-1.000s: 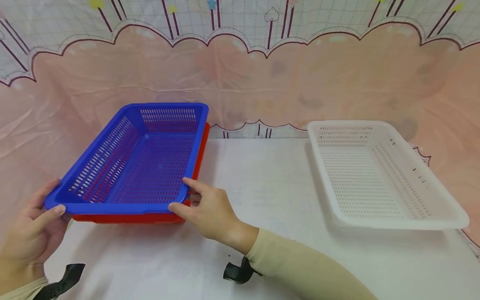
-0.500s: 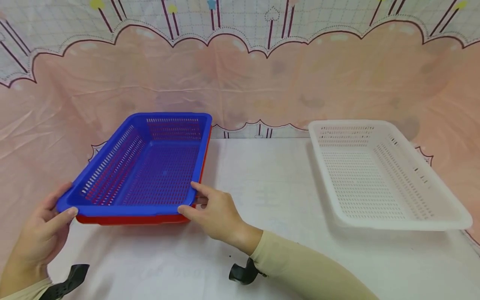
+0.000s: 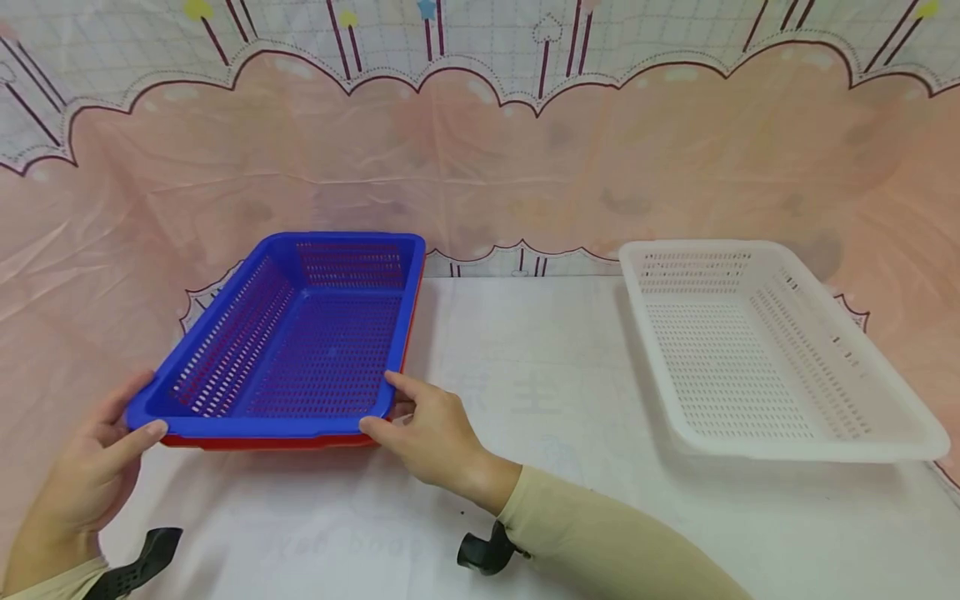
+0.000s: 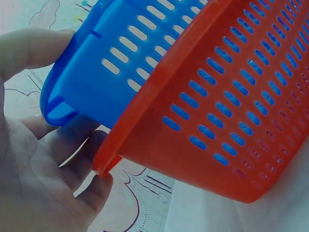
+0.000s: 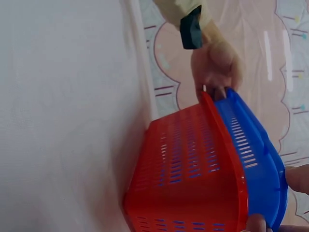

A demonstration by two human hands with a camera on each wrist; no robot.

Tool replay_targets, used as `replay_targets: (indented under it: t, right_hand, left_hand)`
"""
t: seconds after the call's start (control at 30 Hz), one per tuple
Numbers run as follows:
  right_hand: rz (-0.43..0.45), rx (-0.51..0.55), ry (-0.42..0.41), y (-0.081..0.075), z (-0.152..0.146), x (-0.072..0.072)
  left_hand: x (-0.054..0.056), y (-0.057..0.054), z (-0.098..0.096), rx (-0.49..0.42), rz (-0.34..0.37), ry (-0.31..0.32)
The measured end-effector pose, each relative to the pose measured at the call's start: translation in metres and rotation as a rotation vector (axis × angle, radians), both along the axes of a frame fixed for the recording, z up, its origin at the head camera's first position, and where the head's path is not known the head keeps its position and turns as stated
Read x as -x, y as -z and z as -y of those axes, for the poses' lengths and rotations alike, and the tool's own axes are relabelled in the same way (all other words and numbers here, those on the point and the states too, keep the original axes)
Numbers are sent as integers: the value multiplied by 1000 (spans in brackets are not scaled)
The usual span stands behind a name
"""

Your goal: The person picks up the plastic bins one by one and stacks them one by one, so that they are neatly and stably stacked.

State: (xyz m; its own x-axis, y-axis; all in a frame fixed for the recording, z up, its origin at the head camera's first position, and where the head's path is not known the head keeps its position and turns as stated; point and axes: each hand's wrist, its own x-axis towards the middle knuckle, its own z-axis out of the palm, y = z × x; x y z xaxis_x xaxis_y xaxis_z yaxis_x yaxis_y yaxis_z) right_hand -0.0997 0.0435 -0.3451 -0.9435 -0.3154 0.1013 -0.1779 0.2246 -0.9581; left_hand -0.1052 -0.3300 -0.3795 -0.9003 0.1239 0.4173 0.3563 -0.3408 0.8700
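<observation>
A blue plastic basket with slotted walls sits nested inside a red basket of like shape. In the wrist views the blue rim stands a little above the red one. My left hand grips the blue basket's near left corner, thumb on top of the rim and fingers beneath. At the near right corner my right hand pinches the blue rim between thumb and fingers. From the head, only a thin strip of the red basket shows under the blue one. Inside, the blue basket is bare.
A white slotted basket stands at the right on the white-covered table. Behind the table hangs a pink and white patterned cloth. Black straps, one of them a right wrist strap, hang from both sleeves.
The blue basket has sunk deeper into the red one and shifted slightly right and toward me, both hands moving with it. Less red shows below its rim. The white basket stays put.
</observation>
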Motion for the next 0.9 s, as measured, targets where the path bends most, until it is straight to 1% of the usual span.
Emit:
replay_targets:
  t: [0.03, 0.17, 0.27, 0.47, 0.53, 0.7, 0.73, 0.83, 0.9]
  right_hand:
    - [0, -3, 3, 0, 0, 0]
    - [-6, -14, 16, 2, 0, 1]
    - [-24, -29, 23, 4, 0, 3]
    - [-29, -40, 38, 6, -1, 4]
    - [-32, -45, 40, 6, -2, 5]
    - [-42, -44, 49, 7, -3, 6]
    - [-43, -42, 51, 8, -4, 6]
    - [-40, -37, 59, 9, -4, 7]
    - [-43, -44, 62, 9, -6, 6]
  left_hand:
    - [0, 1, 0, 4, 1, 5]
    - [1, 3, 1, -33, 15, 26]
    - [2, 3, 2, -14, 17, 19]
    - [2, 2, 1, 65, 22, -58]
    - [0, 3, 1, 104, 40, -99]
    - [-2, 3, 5, 237, 104, -215]
    - [-2, 4, 6, 254, 110, -228]
    - [-3, 4, 6, 268, 120, -252]
    - [-4, 5, 5, 235, 112, -251]
